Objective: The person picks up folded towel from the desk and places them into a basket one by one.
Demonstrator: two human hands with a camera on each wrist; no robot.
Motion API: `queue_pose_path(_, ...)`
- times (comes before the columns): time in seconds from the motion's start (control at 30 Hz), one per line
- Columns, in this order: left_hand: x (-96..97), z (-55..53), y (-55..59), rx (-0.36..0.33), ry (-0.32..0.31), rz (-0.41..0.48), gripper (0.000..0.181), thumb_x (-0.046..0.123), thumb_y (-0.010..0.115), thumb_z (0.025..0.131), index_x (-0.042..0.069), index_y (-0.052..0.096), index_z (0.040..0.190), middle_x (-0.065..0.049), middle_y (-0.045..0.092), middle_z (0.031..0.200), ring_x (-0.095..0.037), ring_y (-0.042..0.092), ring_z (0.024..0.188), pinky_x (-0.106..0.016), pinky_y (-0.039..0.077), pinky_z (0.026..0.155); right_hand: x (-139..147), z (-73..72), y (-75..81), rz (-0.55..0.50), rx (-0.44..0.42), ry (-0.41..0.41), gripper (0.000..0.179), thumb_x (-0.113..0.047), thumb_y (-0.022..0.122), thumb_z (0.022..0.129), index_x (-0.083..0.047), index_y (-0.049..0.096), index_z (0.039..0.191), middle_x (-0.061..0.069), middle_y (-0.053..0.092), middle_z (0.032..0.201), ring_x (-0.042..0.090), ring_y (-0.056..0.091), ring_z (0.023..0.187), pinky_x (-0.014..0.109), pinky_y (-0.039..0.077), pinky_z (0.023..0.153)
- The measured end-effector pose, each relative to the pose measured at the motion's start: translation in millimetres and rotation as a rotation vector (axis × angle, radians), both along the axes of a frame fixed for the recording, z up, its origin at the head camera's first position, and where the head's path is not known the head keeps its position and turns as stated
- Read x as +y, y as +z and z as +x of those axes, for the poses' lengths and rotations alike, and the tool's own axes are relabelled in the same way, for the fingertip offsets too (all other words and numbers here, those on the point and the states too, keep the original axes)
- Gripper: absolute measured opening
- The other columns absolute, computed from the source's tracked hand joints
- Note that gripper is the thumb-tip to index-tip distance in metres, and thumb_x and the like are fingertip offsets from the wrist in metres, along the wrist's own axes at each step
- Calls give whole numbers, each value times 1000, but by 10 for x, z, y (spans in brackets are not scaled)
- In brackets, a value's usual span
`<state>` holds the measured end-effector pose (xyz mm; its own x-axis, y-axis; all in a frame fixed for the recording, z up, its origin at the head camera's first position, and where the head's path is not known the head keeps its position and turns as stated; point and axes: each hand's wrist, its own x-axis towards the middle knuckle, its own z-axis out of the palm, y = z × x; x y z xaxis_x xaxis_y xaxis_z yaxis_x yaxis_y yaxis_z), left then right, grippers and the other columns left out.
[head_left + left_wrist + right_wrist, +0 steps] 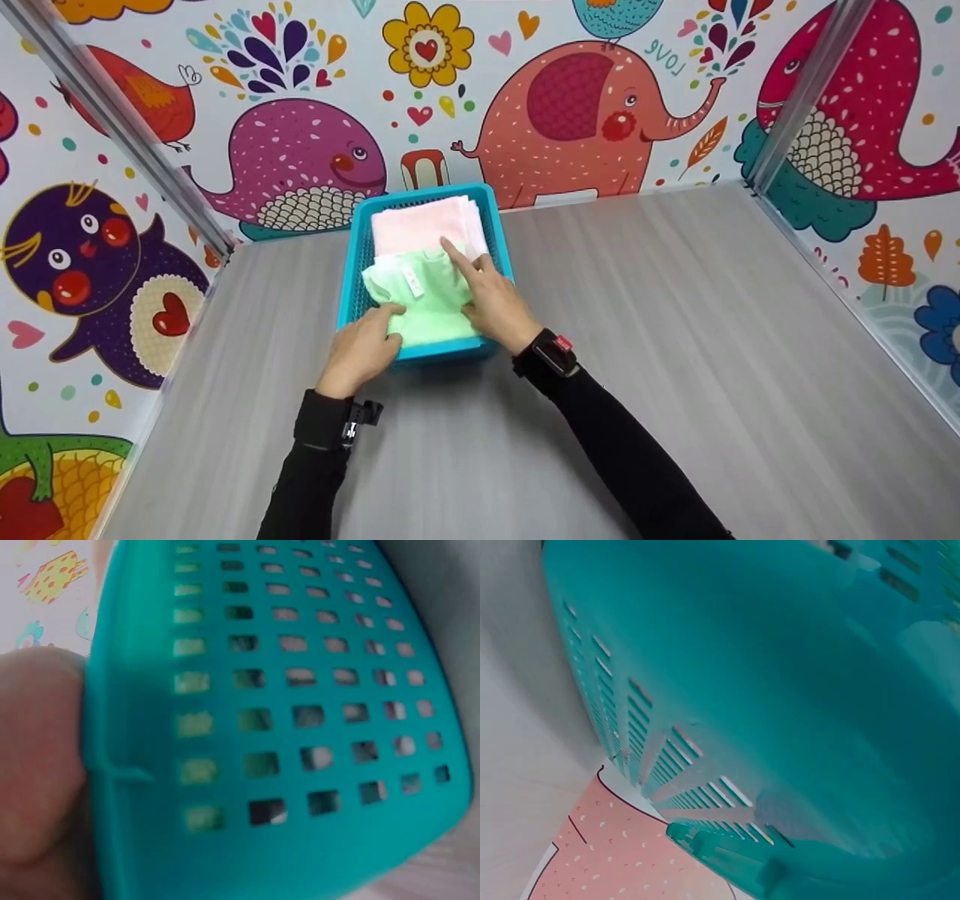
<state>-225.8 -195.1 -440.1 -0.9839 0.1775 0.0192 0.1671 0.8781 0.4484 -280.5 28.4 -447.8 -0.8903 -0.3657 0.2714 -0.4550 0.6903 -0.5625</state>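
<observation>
A folded light green cloth (pixel 431 307) with a white tag (pixel 412 280) lies in the near part of a teal plastic basket (pixel 346 277). Behind it in the same basket is a folded pale pink cloth (pixel 416 223). My left hand (pixel 360 351) reaches over the near left rim, fingertips and thumb against the cloth's left edge. On the opposite side my right hand (pixel 501 304) touches the green cloth, its index finger stretched forward over it. Part of the left hand (pixel 37 765) shows beside the basket's slotted wall (pixel 292 720). The right wrist view shows the basket's side (pixel 727 690), not the fingers.
The basket stands on a grey wood-grain table (pixel 637 300), close to the back wall panel (pixel 442 142) printed with cartoon animals. Metal posts (pixel 127 120) rise at the back corners. Printed side panels (pixel 82 285) border the table.
</observation>
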Motion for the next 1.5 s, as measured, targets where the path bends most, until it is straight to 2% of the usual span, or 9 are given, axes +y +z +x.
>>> queue_pose_path(0.23, 36, -27, -4, -7, 40, -67, 78, 11, 46, 90, 11, 25, 165, -22, 57, 105, -19, 23, 59, -33, 20, 57, 0, 11, 2, 4, 80, -21, 110, 5, 75, 88, -33, 10, 168, 21, 53, 126, 27, 61, 78, 31, 49, 61)
queue_pose_path(0.4, 32, -45, -13, -27, 81, -86, 84, 13, 46, 87, 8, 17, 166, -31, 51, 131, -22, 31, 60, -34, 24, 56, 11, 39, 14, 49, 67, -9, 77, -2, 76, 91, -25, 45, 158, 23, 53, 132, 32, 65, 87, 38, 57, 70)
queue_pose_path(0.47, 31, -52, -20, -22, 88, -82, 84, 11, 45, 85, 8, 18, 165, -33, 39, 151, -32, 53, 76, -34, 27, 57, 31, 44, 10, 91, 99, -3, 59, -5, 76, 92, -17, 60, 147, 24, 56, 130, 34, 65, 94, 42, 58, 76)
queue_pose_path(0.53, 39, -52, -26, -4, 88, -84, 84, 7, 44, 85, 7, 20, 165, -26, 20, 168, -41, 58, 109, -36, 32, 61, 54, 39, 7, 151, 148, -10, 48, -12, 78, 92, -12, 67, 139, 24, 59, 125, 34, 62, 102, 45, 56, 83)
queue_pose_path(0.63, 40, -50, -37, 39, 49, -103, 80, 2, 40, 85, 3, 23, 163, -17, 5, 174, -42, 22, 156, -46, 46, 96, 98, 10, 2, 230, 204, -25, 47, -25, 81, 90, -14, 70, 135, 22, 62, 119, 36, 54, 113, 50, 48, 96)
queue_pose_path(0.7, 34, -41, -35, 58, 14, -116, 78, -1, 38, 86, 0, 23, 162, -14, 7, 174, -39, 15, 159, -53, 26, 122, 129, -9, 4, 266, 199, -36, 51, -34, 81, 90, -17, 70, 136, 21, 61, 122, 37, 51, 123, 54, 41, 107)
queue_pose_path(0.77, 22, -39, -30, 58, -16, -123, 76, -2, 35, 87, -2, 23, 162, -16, 12, 173, -37, 5, 161, -56, 1, 128, 161, -30, 11, 286, 158, -41, 55, -42, 81, 89, -21, 69, 138, 22, 59, 130, 38, 46, 134, 58, 31, 117)
queue_pose_path(1.0, 7, -33, -15, -5, -38, -156, 71, 1, 31, 91, -3, 25, 161, -19, 20, 171, -38, 14, 160, -57, 0, 128, 214, -85, 38, 312, 25, -27, 65, -53, 82, 85, -28, 65, 142, 21, 52, 145, 38, 36, 147, 62, 19, 125)
queue_pose_path(1.5, -6, -10, -4, -24, -44, -182, 70, 4, 31, 92, -2, 26, 161, -19, 22, 170, -38, 14, 160, -55, -2, 128, 196, -81, 17, 328, 8, -24, 63, -51, 82, 85, -28, 66, 142, 20, 52, 148, 37, 35, 148, 61, 17, 125)
